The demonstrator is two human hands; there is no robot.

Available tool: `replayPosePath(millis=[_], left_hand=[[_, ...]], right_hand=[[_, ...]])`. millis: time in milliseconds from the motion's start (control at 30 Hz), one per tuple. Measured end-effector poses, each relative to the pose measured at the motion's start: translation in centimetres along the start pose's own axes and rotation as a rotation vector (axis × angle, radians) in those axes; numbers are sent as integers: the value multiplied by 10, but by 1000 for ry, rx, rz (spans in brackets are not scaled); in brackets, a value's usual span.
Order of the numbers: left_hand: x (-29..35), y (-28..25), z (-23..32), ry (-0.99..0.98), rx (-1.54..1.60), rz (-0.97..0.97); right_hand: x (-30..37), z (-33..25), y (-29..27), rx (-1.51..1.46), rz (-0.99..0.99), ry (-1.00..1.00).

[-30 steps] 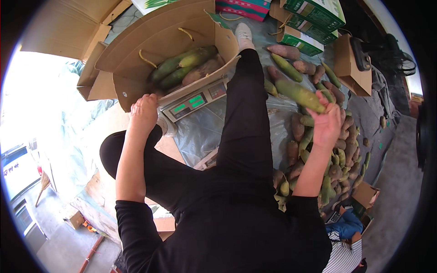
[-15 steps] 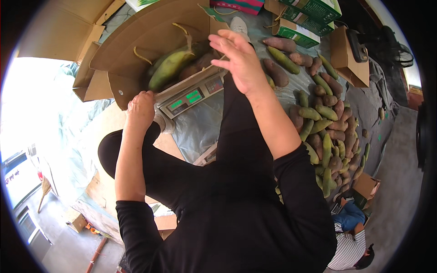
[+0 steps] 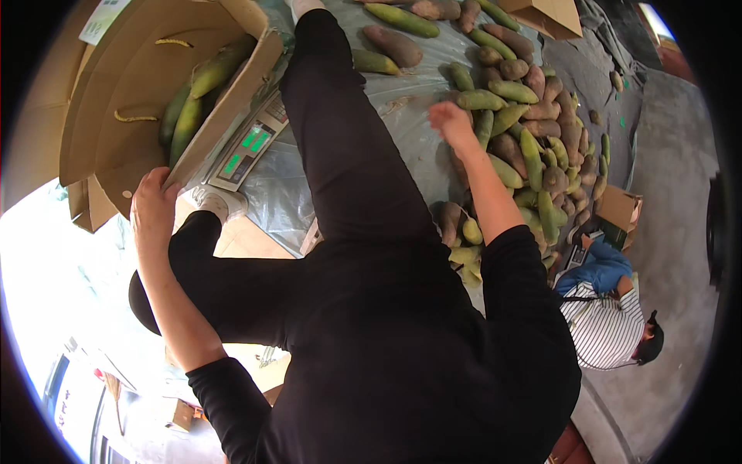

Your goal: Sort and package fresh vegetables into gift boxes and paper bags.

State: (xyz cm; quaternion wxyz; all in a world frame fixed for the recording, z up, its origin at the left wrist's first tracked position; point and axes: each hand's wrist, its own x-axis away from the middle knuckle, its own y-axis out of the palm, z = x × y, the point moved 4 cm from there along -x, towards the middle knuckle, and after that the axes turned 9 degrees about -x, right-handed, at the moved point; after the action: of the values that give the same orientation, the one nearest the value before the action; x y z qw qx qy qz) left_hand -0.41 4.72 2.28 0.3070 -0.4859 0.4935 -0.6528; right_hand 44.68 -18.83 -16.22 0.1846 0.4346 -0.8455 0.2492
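My left hand [image 3: 154,205] grips the near rim corner of an open cardboard box [image 3: 108,127], thumb and fingers closed on its edge. Inside lie long green radishes [image 3: 188,124], and two yellow cord handles show on the box's inner wall. The box rests on a digital scale [image 3: 241,155] with lit green displays. My right hand [image 3: 450,124] is away from the box, over the plastic sheet at the left side of a large heap of green radishes and reddish-brown roots [image 3: 541,127]. Its fingers are slightly blurred and loosely apart, with nothing seen in them.
Loose roots, among them a brown one [image 3: 393,46], lie on the clear plastic sheet [image 3: 270,189] beyond my outstretched leg. At the right, another person [image 3: 603,317] in a striped top is beside an open carton [image 3: 618,209]. A further cardboard box [image 3: 545,15] stands at the far edge.
My right hand has swung from above the box's right end to the heap on the right. My left hand stays on the box rim. The view has turned toward the right.
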Motion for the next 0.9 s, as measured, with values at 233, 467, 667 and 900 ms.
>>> replayPosePath(millis=[233, 467, 667, 900], left_hand=[[-8, 9, -1, 18, 153, 12], [0, 5, -14, -86, 177, -41], [2, 5, -20, 10, 150, 98], [-2, 3, -8, -34, 147, 38]], right_hand=[[22, 200, -57, 884, -187, 228], [106, 187, -71, 1022, -337, 586], [131, 224, -102, 1111, -282, 677], [131, 276, -116, 1387, -433, 211]])
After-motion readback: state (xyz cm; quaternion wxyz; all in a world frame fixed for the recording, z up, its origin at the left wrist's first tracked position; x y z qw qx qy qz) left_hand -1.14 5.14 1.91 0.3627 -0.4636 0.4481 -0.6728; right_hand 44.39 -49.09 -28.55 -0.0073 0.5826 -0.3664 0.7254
